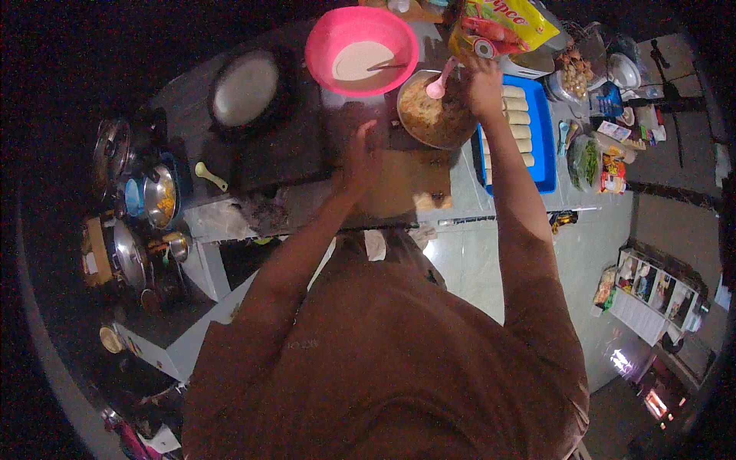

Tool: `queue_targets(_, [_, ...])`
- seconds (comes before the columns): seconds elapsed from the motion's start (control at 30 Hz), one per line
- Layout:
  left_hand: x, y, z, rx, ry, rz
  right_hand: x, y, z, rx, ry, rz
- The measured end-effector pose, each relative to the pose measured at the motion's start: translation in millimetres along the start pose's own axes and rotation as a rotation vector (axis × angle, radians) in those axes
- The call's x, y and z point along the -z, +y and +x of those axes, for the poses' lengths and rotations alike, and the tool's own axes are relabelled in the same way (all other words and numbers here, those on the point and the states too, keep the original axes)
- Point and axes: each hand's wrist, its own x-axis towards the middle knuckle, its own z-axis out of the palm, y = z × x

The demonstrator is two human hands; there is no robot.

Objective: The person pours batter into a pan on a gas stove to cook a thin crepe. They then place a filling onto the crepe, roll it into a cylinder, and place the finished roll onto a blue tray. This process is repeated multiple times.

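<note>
My right hand reaches over the far right side of a metal bowl, near a yellow food packet. Its fingers are dim, so I cannot tell whether they grip anything. A brownish chopped filling lies in the bowl, with a pink spoon on top. My left hand, blurred and with fingers apart, is over or beside a thin round wrapper on a wooden board. Under my right forearm, a blue tray holds several pale rolls.
A pink basin with pale batter stands behind the board. Left of it is a dark round pan, with a pale green spoon nearer the counter edge. Bagged greens and small packets lie at right; metal pots stand at left.
</note>
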Motion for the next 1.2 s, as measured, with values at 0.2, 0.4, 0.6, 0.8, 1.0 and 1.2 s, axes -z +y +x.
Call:
queue_targets(0.2, [-54.1,-45.9,30.2,0.183,-0.097,-0.280,-12.7,-20.5,10.2,-0.058,-0.363,0.386])
queue_targets(0.4, [-74.8,-77.6,28.6,0.315,0.091,-0.308,-17.1,-24.3,-34.7,-0.072,-0.387,0.631])
queue_targets(0.6, [-60.8,-77.9,27.8,0.330,0.009,-0.224,41.2,-84.9,-64.0,-0.051,-0.372,0.914])
queue_targets(0.8, [-66.2,-52.9,27.5,0.179,0.101,-0.109,34.1,-51.6,-86.9,-0.124,-0.513,0.911])
queue_targets(1.0, [-71.7,-73.1,34.7,0.356,0.019,-0.047,-44.1,-46.0,-89.5,-0.054,-0.330,0.715])
queue_targets(1.2, [-58.1,-45.7,31.2,0.421,0.019,0.018,33.4,-51.9,-92.3,0.074,-0.505,0.844])
